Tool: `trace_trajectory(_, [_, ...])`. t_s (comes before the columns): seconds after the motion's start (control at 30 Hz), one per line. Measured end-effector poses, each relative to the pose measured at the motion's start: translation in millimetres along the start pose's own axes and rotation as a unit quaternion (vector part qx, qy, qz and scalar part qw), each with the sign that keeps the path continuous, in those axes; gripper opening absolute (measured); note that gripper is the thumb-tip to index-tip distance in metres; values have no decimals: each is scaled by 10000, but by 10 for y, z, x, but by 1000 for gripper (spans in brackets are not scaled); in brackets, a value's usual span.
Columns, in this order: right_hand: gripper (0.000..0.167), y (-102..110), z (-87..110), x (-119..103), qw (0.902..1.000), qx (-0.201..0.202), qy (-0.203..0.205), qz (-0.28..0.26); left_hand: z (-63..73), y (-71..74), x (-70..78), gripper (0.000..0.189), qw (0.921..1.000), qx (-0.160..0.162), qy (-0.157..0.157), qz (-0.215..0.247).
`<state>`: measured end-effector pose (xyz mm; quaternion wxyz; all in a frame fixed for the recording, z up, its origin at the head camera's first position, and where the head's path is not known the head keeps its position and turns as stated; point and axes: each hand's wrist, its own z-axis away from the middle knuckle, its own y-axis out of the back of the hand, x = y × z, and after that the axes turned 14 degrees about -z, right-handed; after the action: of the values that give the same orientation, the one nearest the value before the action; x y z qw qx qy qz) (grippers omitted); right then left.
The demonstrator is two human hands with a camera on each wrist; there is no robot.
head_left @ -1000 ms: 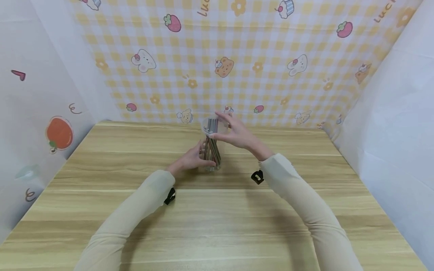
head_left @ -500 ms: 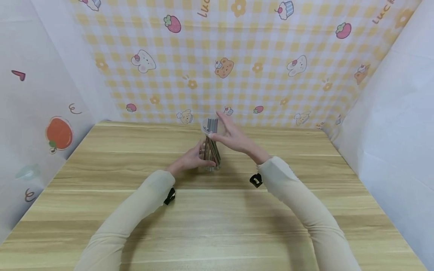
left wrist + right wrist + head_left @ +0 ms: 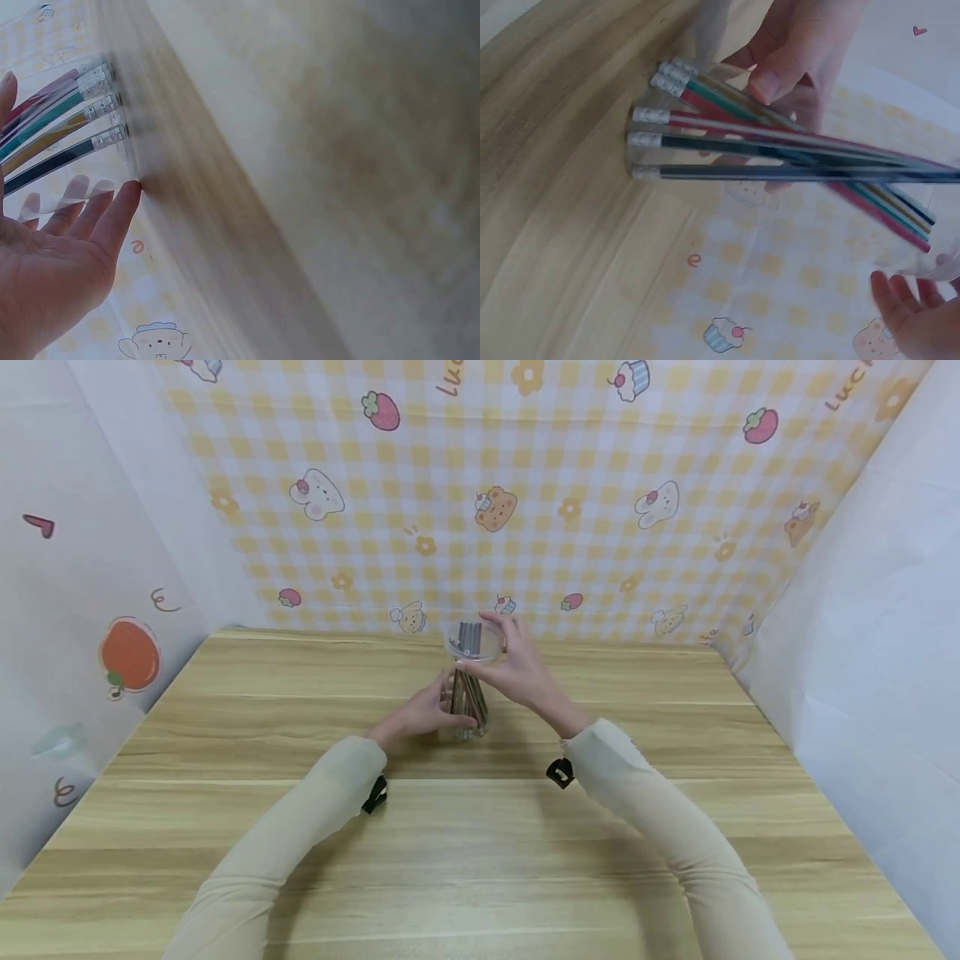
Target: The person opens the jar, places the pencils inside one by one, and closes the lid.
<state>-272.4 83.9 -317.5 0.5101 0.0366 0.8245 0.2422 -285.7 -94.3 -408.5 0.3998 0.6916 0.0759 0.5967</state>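
A clear plastic container [image 3: 477, 653] of pencils [image 3: 469, 693] stands upright near the back of the table. My left hand [image 3: 427, 708] holds it low, thumb in front and fingers behind. At the top, my right hand [image 3: 521, 670] grips its round clear rim between thumb and fingers; whether this is a separate lid I cannot tell. In the right wrist view the pencils [image 3: 780, 139] lean and cross, their white ends at the base. My left thumb [image 3: 769, 81] presses on the container wall there. Dark, yellow, green and red pencils [image 3: 56, 157] show beside my left hand [image 3: 64, 262].
The wood-grain table [image 3: 480, 860] runs up to a yellow checked cloth [image 3: 480, 460] behind the container. Pale cloth walls [image 3: 67, 577] stand at left and right. A black clip-like piece [image 3: 560, 772] shows by the right sleeve, another [image 3: 375, 795] by the left.
My right hand has shifted slightly, its wrist moving left and nearer to me, and its fingers have closed in around the clear rim. The left hand and container have stayed put.
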Motion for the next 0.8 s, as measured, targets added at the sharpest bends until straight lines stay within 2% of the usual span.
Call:
trace_trajectory(0.1, [79,-46,-11,45,9979,162,149,601,6,0,3,100,10000,-1,-28,-10])
trace_trajectory(0.2, [81,-35,-5,76,9973,-113,274,676,6,-1,3,99,10000,-24,16,-38])
trace_trajectory(0.3, [77,31,22,86,9979,-635,113,-2,3,0,5,100,9999,-68,66,-91])
trace_trajectory(0.37, [73,83,39,83,9945,-874,46,-577,3,0,9,101,9998,-67,129,-101])
trace_trajectory(0.47, [71,137,80,-27,9903,-955,14,-1009,30,17,53,101,9999,-98,107,-94])
trace_trajectory(0.6, [72,103,83,-106,9957,-490,111,-778,32,17,59,99,9999,-77,72,-75])
trace_trajectory(0.7, [76,29,37,-4,9995,18,56,-321,29,16,51,99,10000,-66,6,-16])
trace_trajectory(0.8, [79,-28,5,59,9991,379,83,172,80,55,135,97,9998,-120,-41,123])
